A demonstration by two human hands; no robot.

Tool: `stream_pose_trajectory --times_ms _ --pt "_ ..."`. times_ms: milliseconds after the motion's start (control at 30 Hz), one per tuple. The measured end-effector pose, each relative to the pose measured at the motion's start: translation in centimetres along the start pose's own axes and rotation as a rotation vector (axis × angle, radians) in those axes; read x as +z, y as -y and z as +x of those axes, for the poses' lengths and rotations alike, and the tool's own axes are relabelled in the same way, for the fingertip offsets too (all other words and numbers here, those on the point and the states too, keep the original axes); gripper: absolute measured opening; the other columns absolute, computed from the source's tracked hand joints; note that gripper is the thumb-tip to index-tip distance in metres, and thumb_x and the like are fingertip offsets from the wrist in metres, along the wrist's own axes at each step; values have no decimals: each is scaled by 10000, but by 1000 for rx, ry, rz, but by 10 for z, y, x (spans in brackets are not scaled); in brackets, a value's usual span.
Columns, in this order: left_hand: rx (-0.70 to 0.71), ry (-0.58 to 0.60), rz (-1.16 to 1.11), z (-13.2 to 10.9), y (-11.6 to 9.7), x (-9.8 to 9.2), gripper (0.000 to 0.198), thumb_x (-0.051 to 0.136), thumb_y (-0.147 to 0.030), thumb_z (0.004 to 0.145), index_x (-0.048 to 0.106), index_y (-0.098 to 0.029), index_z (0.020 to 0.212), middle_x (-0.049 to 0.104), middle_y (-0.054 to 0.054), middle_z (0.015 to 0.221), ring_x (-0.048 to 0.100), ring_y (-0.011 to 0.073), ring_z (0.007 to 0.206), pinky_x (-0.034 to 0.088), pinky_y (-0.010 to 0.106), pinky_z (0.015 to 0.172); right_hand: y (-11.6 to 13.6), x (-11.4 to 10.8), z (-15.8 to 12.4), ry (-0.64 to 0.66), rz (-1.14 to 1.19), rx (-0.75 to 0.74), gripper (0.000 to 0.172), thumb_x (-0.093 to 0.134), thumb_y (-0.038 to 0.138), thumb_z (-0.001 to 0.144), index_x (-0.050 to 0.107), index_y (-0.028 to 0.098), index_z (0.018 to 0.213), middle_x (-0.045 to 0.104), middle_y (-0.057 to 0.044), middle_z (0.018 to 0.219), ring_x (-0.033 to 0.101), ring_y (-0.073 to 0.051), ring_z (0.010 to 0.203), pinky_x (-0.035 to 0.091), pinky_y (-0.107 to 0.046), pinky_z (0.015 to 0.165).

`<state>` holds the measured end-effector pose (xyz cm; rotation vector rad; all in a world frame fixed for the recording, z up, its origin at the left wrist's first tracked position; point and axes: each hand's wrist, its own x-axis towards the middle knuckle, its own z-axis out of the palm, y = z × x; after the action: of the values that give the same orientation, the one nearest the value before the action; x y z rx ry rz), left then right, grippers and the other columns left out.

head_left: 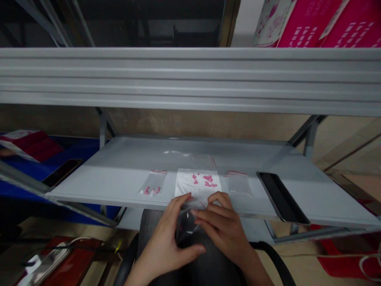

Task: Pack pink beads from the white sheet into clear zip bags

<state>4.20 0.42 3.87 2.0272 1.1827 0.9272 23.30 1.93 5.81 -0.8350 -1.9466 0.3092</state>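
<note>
Left hand: half closed, fingers curled round the near side of a clear plastic bag.

Right hand: also half closed, fingers bent over the same bag from the other side, so I have it between my 2 hands.

Clear plastic bag: crumpled, just off the near edge of the bench, at its middle.

Flat zip bag: lies at the near edge, right by my fingers, with pink beads inside.

Handling: the film looks light, soft and likely slippery, so I would take it by a flat edge or the seal. The beads look small and loose, and could slide inside the bag.

Side bags: a small bag with a few beads lies to the left, a clearer one to the right.

Room: bare bench towards the far edge; a black phone sits near the right edge.
</note>
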Motion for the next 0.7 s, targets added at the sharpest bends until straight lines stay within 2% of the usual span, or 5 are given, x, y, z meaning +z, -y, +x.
stream_pose_trajectory --times_ms 133,233,400,533,700 --pt "-63 17 -178 12 -5 7 521 739 -237 744 568 -240 1236 670 90 1234 622 267 1133 473 431 991 7 5 5 -59 39 -13 117 624 274 918 726 223 945 693 -14 701 555 -188 746 463 -316 670" --pt "-117 31 -327 21 -8 7 349 723 -228 758 662 -216 1101 727 65 1107 652 245 1051 484 378 954 6 3 5 -33 80 4 120 630 298 915 719 220 936 705 -9 718 584 -184 748 460 -334 707" --pt "-219 135 -755 25 -2 7 363 798 -312 714 707 -188 1043 741 54 1001 656 213 948 490 297 852 2 -9 5 112 153 -25 166 633 314 919 682 244 1061 747 0 871 590 -194 880 415 -387 845" --pt "-310 209 -1079 25 10 11 411 836 -378 677 737 -168 1016 742 49 894 658 188 860 472 274 807 2 -20 11 253 147 19 351 801 403 749 681 238 1035 734 -5 978 526 -232 975 387 -406 890" --pt "-387 300 -1367 30 18 13 314 851 -285 661 752 -145 925 718 36 832 638 142 805 447 225 774 1 -28 21 404 115 -10 75 676 162 869 683 224 912 713 18 899 518 -195 938 357 -393 923"
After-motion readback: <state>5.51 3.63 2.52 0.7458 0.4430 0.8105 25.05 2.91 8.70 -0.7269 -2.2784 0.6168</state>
